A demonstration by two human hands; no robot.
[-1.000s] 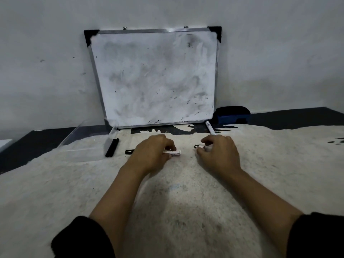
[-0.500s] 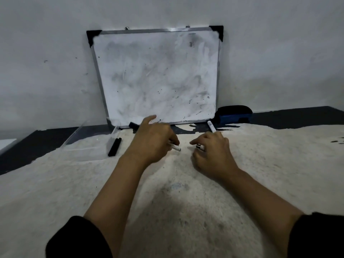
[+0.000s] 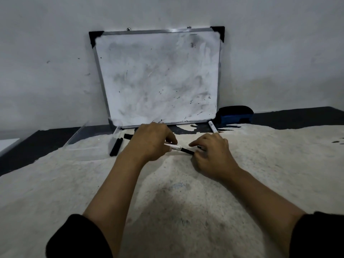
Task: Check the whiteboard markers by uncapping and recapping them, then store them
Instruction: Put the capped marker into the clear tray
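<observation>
From the head view, the left hand (image 3: 151,141) pinches a marker (image 3: 174,146) by its white barrel while the right hand (image 3: 210,152) grips the black cap (image 3: 187,151) at mid-table. This looks like recapping; next, the cap needs pressing home, then the marker goes into the clear box (image 3: 89,144) at far left.

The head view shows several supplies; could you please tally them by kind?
White-barrelled markers: 2
Black markers: 2
Whiteboard: 1
Eraser: 1
Clear case: 1
Total: 7

Whiteboard (image 3: 158,77) behind hands (image 3: 181,146), eraser (image 3: 235,114) right.
</observation>
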